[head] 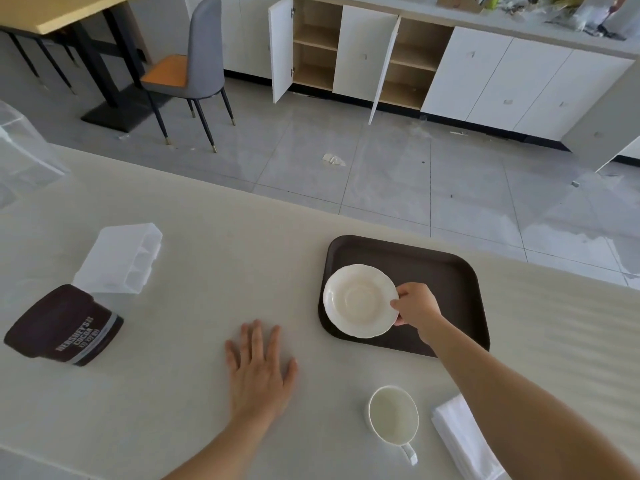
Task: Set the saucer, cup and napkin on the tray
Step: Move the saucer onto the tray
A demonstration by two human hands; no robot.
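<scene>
A cream saucer [360, 301] hangs over the left part of the dark brown tray [440, 268], its left edge just past the tray's rim. My right hand [415, 308] grips the saucer's right edge. I cannot tell whether the saucer touches the tray. A white cup [393, 419] stands upright on the table near me, handle toward me. To its right lies a folded white napkin [462, 438], partly under my right forearm. My left hand [259, 370] rests flat on the table, fingers spread, holding nothing.
A dark cocoa tub [62, 325] lies on its side at the left, with a clear plastic organizer [119, 258] behind it. A clear bin [24, 157] stands at the far left. The table's far edge runs just behind the tray, with floor beyond.
</scene>
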